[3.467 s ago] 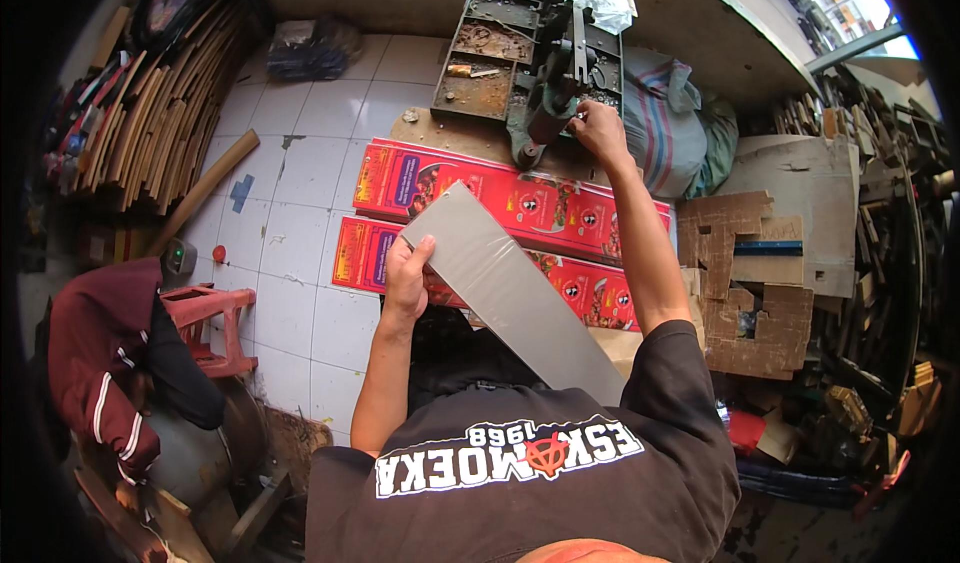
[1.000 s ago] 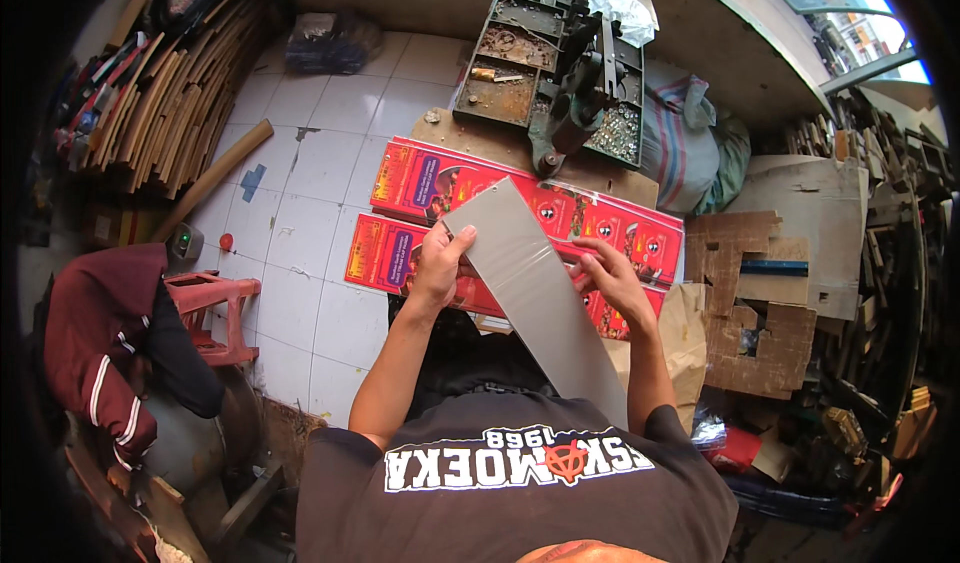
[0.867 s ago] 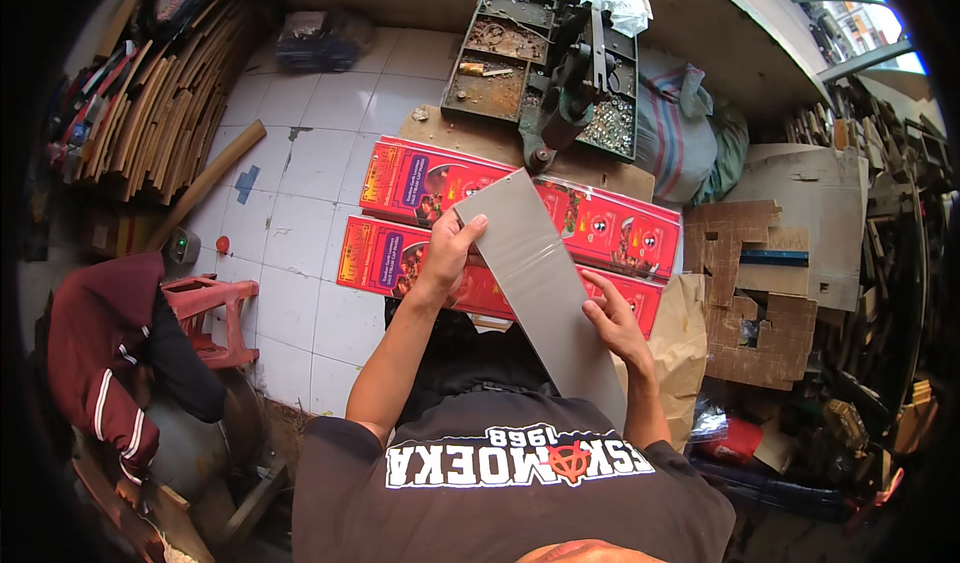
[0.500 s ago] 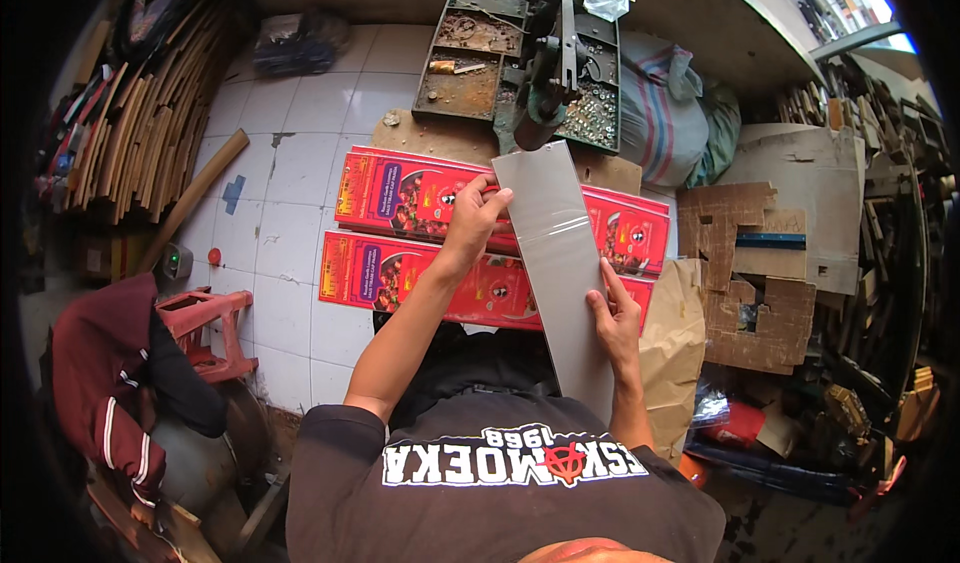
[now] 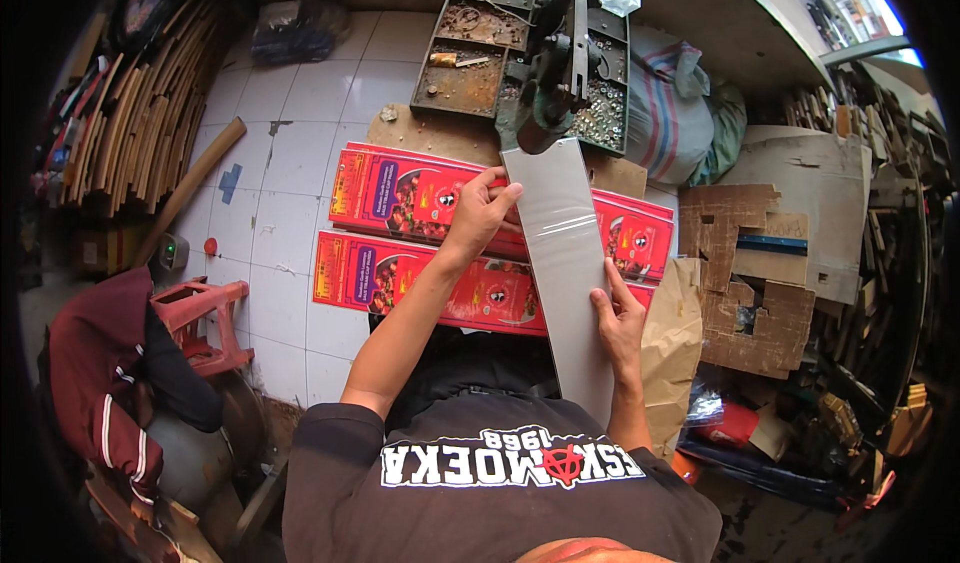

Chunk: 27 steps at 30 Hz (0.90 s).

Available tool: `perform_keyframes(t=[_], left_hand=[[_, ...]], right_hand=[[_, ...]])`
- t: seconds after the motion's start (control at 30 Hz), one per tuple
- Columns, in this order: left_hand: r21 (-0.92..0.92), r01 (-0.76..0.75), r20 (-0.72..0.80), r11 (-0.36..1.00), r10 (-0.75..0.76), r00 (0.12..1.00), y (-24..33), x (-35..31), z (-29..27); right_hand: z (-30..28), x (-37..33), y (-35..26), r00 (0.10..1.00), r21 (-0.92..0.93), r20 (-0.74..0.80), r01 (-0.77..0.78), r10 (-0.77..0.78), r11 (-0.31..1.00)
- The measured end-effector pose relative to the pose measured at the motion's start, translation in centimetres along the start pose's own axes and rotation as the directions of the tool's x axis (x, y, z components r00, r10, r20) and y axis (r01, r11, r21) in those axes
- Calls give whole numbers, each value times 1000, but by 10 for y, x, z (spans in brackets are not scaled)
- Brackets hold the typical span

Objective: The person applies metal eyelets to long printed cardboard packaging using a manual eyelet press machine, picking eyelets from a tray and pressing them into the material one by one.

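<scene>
A long, glossy grey panel (image 5: 565,248) lies slantwise across red printed sheets, its near end against my shirt. Its far end meets the lower tip of a dark metal press (image 5: 545,113); whether the press touches it I cannot tell. My left hand (image 5: 484,211) pinches the panel's left edge near that far end, thumb on top. Farther down, my right hand (image 5: 619,318) holds the right edge with its thumb on the surface and fingers along the side. Beneath are two stacks of the red printed sheets (image 5: 425,281), partly hidden by the panel and my left forearm.
Behind stands a compartment tray (image 5: 465,68) with small metal parts around the press. Brown paper (image 5: 668,328) and cut cardboard (image 5: 740,213) lie to the right. At left are a red stool (image 5: 205,318), a wooden strip (image 5: 195,188) and another person in a maroon sleeve (image 5: 118,413).
The whole view has shifted slightly. Both hands keep their hold on the grey panel, which stays almost in place at the press.
</scene>
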<state>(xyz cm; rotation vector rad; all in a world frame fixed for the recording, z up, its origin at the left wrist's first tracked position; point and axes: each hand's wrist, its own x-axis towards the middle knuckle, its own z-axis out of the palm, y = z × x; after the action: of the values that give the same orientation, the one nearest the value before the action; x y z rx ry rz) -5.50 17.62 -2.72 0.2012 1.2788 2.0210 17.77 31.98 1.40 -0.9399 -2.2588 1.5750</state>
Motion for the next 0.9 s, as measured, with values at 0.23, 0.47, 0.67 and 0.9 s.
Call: perform_keyframes(t=[0.23, 0.47, 0.67, 0.9], left_hand=[[9, -9, -22, 1000, 9, 1000, -3, 1, -1], [67, -1, -3, 998, 2, 1000, 1, 2, 0], [48, -39, -37, 998, 41, 998, -4, -9, -2], [8, -10, 29, 1000, 10, 1000, 7, -42, 8]], right_hand=[[1, 1, 4, 1000, -11, -7, -9, 9, 1000], [1, 1, 19, 995, -23, -29, 97, -98, 995], [2, -11, -3, 998, 182, 36, -47, 42, 982], [-35, -20, 8, 904, 202, 414, -205, 106, 958]])
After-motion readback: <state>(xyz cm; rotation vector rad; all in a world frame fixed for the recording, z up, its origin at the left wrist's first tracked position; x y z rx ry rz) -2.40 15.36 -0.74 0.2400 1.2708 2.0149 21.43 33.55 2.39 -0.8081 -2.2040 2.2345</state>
